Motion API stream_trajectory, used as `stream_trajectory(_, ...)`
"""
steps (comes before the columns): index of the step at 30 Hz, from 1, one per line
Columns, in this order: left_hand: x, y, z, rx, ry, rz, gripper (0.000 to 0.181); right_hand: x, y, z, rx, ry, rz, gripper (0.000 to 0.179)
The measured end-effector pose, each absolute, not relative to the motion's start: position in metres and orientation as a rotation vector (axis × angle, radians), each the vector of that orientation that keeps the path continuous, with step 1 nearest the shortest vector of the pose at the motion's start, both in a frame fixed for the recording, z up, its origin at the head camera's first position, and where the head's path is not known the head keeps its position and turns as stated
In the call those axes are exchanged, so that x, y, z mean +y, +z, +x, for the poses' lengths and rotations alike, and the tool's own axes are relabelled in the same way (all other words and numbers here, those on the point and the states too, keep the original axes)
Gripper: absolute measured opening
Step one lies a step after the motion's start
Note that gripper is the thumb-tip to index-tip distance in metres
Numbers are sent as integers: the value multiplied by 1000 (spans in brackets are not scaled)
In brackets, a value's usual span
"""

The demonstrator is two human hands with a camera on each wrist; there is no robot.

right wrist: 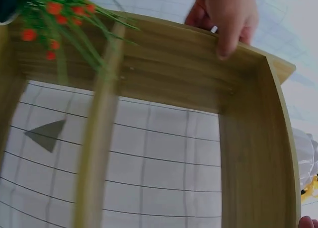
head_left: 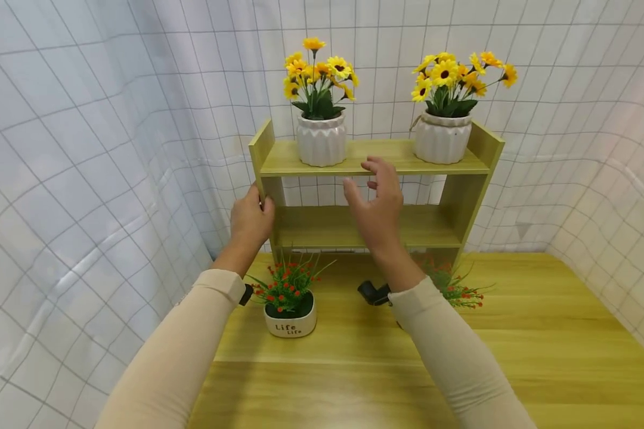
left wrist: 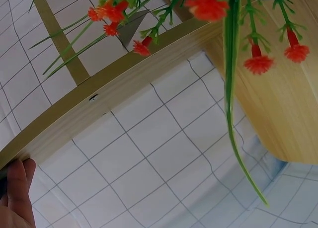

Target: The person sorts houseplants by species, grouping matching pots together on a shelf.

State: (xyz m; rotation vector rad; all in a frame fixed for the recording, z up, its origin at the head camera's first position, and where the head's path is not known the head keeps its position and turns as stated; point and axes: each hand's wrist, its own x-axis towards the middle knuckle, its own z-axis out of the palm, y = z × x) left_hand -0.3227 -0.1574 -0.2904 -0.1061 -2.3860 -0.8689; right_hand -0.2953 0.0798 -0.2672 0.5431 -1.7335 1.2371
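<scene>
A small wooden shelf (head_left: 372, 225) with a top board and a middle board stands upright at the back of the table. My left hand (head_left: 252, 217) grips its left side panel, thumb at the front edge and fingers around the outside. In the right wrist view, that left hand (right wrist: 231, 17) shows with its thumb over the panel's edge. My right hand (head_left: 378, 205) is in front of the shelf with parted, loosely bent fingers and nothing between them, fingertips near the top board's front edge. On the top board are two white ribbed pots, left (head_left: 322, 140) and right (head_left: 442, 138), with yellow flowers.
An oval white pot (head_left: 291, 325) lettered "Life Life", with red flowers, stands before the shelf's left end. Another red-flowered plant (head_left: 456, 289) is partly hidden behind my right forearm. A checked curtain (head_left: 102, 179) hangs around the wooden table (head_left: 542, 333).
</scene>
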Motion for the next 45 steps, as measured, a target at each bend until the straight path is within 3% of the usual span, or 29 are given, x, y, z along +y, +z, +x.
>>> stream_trajectory(6, -158, -289, -325, -2382, -857, -102, 24, 98, -311, -275, -1705, 1281, 570, 33)
stream_trajectory(20, -154, -289, -321, -2407, -875, -106, 24, 165, -369, -206, -1932, 1480, 264, 26)
stream_trajectory(34, -154, -293, -320, -2384, -859, -116, 23, 233, -420, -161, -2340, 1193, 317, 11)
stream_trajectory(38, -156, -292, -321, -2380, -856, -112, 23, 244, -429, -158, -2483, 1211, 292, 15)
stream_trajectory(45, -158, -291, -320, -2401, -866, -99, 27, 255, -444, -160, -2638, 1389, 20, 38)
